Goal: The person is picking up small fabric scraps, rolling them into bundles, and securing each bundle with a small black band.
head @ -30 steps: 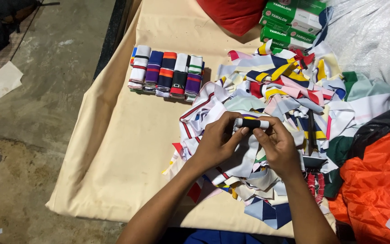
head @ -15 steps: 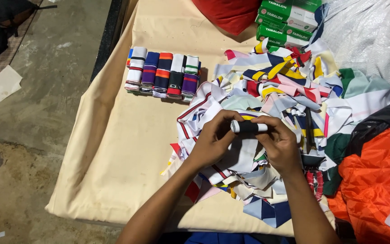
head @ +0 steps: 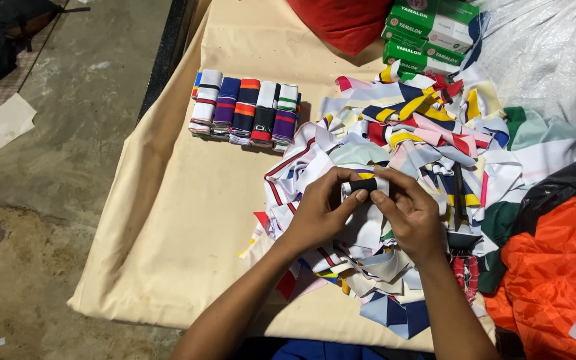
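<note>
My left hand (head: 320,212) and my right hand (head: 409,216) meet over a heap of mixed coloured fabric scraps (head: 408,153). Together they grip a small rolled strip of cloth (head: 366,185), black and white with a yellow edge, held a little above the heap. Fingertips of both hands pinch the roll from either side. A neat row of folded striped cloth bundles (head: 245,108) lies to the left of the heap on a beige sheet (head: 188,220).
Green boxes (head: 425,30) and a red cushion (head: 348,23) sit at the far end. An orange cloth (head: 548,280) and black plastic lie at right. Scissors (head: 461,220) rest in the scraps. Concrete floor (head: 55,167) runs along the left.
Both hands have stayed over the heap and kept turning the small roll between the fingers; the view has shifted slightly.
</note>
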